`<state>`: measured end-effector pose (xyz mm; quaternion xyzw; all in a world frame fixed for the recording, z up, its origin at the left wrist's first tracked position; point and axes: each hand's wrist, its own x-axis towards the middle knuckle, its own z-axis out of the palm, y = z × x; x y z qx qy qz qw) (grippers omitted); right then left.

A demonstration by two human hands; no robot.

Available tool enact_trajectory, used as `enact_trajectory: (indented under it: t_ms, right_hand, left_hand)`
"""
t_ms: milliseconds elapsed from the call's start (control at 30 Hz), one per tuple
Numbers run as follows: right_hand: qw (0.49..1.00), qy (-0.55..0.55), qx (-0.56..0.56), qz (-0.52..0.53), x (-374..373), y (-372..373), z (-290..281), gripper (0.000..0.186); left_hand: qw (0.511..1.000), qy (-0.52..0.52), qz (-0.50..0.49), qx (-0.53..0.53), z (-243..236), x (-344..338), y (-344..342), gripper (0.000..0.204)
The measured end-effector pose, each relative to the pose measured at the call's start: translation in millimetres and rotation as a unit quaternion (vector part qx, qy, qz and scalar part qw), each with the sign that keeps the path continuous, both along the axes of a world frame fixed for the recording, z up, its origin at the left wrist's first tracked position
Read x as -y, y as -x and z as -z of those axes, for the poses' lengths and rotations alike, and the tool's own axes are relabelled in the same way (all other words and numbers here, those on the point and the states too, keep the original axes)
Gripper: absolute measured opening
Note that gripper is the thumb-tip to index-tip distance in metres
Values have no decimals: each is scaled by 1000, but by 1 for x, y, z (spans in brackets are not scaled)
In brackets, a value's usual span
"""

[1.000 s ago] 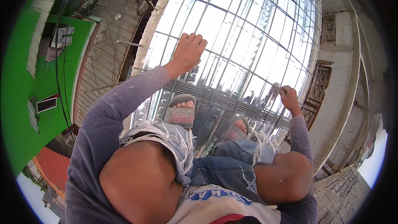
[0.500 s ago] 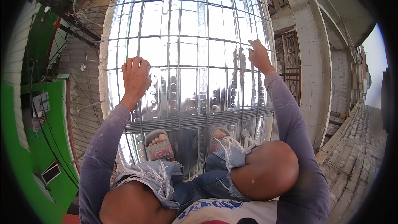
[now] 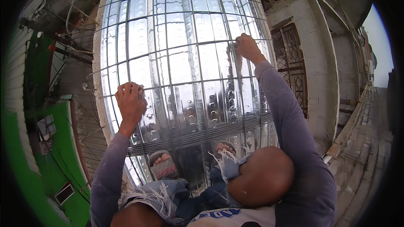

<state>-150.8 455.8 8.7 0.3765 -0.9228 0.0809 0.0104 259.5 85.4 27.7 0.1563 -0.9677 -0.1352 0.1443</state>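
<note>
My left hand [image 3: 131,101] has curled fingers gripping a bar of the grey wire mesh [image 3: 181,84] at the left. My right hand [image 3: 248,47], farther forward, is closed on the mesh near its right side. The mesh lies over shiny ribbed metal decking [image 3: 179,29] with dimpled rows. A bundle of grey rods [image 3: 198,132] crosses low in front of my feet. My sandalled feet [image 3: 162,164] are on the decking, below bent knees in torn jeans.
A rough concrete edge [image 3: 97,59] borders the decking at left, with wires, corrugated roofing [image 3: 78,82] and a green wall [image 3: 50,159] beyond and apparently lower. On the right are a concrete ledge [image 3: 320,101], metal lattice [image 3: 290,54] and rough brickwork [image 3: 353,151].
The view has turned, so the decking now runs straight up the picture. My right hand has moved forward along it. My left hand appears lower and farther left, still gripping the mesh.
</note>
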Motion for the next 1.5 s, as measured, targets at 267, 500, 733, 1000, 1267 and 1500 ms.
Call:
enact_trajectory:
  t_ms: [267,500,733,1000,1267,1500]
  right_hand:
    - [998,0,56,-10,-6,-9,-2,18]
    - [997,-8,71,-29,-11,-20,3,20]
    - [997,68,10,31,-21,-37,-5,26]
    - [987,-5,163,7,-60,-132,-20,24]
    - [979,-31,199,-13,-66,-142,-27,17]
    - [969,-61,239,-7,-76,-144,-28,13]
  left_hand:
    - [999,4,24,-38,-10,11,-3,12]
    - [999,-9,14,-42,-4,11,-13,13]
    - [999,21,12,-44,-10,10,-14,13]
    - [987,-73,-84,-113,-15,17,-43,23]
    - [993,-71,-67,-64,-7,40,-63,13]
    - [997,-40,-40,-45,-6,48,-66,10]
